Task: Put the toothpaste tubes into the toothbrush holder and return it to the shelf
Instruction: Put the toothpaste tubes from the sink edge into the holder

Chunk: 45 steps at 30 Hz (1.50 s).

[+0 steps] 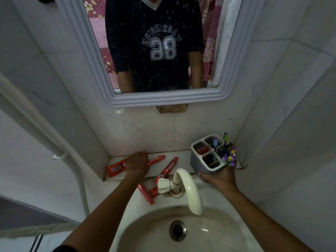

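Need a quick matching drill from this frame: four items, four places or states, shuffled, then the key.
Items:
1. toothbrush holder
2. left hand
3. flat red tube
4. faucet

Places or states:
A. lies at the shelf's left end
B. spout curves out over the sink basin
C. gripped from below by the right hand
D. on a red toothpaste tube at the back of the shelf

Pairs: 1-C, 2-D, 3-A, 4-B
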Each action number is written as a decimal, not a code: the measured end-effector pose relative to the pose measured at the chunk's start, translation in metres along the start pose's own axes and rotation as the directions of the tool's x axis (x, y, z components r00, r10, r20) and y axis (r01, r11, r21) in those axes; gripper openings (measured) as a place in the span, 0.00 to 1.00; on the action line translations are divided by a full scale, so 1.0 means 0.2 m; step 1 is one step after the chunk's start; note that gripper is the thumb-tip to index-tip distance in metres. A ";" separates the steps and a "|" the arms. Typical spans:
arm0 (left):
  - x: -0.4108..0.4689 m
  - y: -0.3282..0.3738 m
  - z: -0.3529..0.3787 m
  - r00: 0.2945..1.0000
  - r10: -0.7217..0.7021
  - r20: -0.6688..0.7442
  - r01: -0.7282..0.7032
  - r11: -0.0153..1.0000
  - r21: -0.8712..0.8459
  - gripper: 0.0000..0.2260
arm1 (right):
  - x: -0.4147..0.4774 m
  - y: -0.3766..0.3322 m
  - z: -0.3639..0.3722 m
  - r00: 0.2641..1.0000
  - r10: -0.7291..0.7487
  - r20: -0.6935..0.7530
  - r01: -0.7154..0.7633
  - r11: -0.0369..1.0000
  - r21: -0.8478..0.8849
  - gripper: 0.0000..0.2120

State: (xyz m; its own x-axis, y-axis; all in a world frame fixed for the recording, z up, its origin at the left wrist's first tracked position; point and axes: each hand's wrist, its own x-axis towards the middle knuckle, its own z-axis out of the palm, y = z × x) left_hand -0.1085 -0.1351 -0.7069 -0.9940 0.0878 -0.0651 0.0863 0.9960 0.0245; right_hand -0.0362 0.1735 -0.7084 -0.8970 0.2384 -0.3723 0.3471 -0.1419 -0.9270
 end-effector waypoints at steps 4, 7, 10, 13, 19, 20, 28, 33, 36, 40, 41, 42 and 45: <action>-0.02 0.04 -0.08 0.994 0.098 0.056 -0.102 0.992 0.071 0.13 | 0.00 0.01 -0.02 0.996 -0.065 -0.062 0.052 0.981 -0.186 0.39; -0.06 0.06 -0.21 0.989 0.116 -0.090 -0.128 0.982 -0.139 0.09 | 0.02 0.04 0.01 0.987 -0.142 -0.075 0.120 0.962 -0.245 0.48; -0.12 0.13 -0.40 0.919 0.170 -0.355 -0.286 0.907 -0.308 0.08 | 0.05 0.02 0.02 0.996 -0.065 -0.053 0.062 0.996 -0.059 0.53; -0.12 0.27 -0.59 0.873 0.282 -0.398 -0.422 0.846 -0.325 0.09 | 0.07 0.03 0.02 0.999 -0.048 -0.005 0.048 0.999 -0.015 0.26; 0.04 0.56 -0.74 0.842 0.505 -0.191 -0.522 0.852 -0.050 0.11 | 0.09 0.10 0.03 0.968 -0.232 -0.100 0.192 0.933 -0.304 0.49; 0.06 0.60 -0.74 0.846 0.518 -0.125 -0.520 0.854 0.013 0.11 | 0.09 0.10 0.03 0.966 -0.242 -0.085 0.204 0.925 -0.321 0.53; 0.15 0.75 -0.70 0.785 0.617 0.054 -0.619 0.784 0.040 0.13 | 0.11 0.12 0.03 0.954 -0.287 -0.080 0.255 0.926 -0.279 0.53; 0.14 0.69 -0.65 0.810 0.587 0.003 -0.566 0.783 -0.257 0.16 | 0.09 0.11 0.02 0.968 -0.248 -0.038 0.231 0.938 -0.258 0.54; 0.06 0.52 -0.56 0.878 0.438 -0.194 -0.477 0.759 -0.443 0.15 | 0.11 0.09 0.00 0.967 -0.230 0.110 0.252 0.927 -0.279 0.39; -0.13 0.11 -0.35 0.960 0.013 -0.279 -0.161 0.843 -0.513 0.11 | 0.13 0.10 0.05 0.987 -0.159 0.020 0.160 0.966 -0.201 0.32; -0.18 0.00 -0.29 0.959 -0.062 -0.277 -0.084 0.870 -0.485 0.11 | 0.14 0.12 0.05 0.988 -0.150 -0.029 0.142 0.974 -0.178 0.39; -0.21 -0.09 -0.24 0.961 -0.107 -0.254 -0.017 0.897 -0.441 0.13 | 0.15 0.13 0.05 0.983 -0.164 -0.083 0.148 0.974 -0.173 0.45; -0.23 -0.27 -0.13 0.982 -0.186 -0.010 0.175 0.941 -0.289 0.21 | 0.16 0.13 0.05 0.989 -0.129 -0.078 0.128 0.992 -0.025 0.49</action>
State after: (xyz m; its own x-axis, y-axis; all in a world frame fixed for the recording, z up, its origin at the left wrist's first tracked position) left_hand -0.0690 -0.1939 -0.6795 -0.9933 -0.0993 -0.0589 -0.1125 0.9472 0.3001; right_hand -0.0591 0.1679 -0.7441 -0.9103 0.3286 -0.2517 0.2365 -0.0862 -0.9678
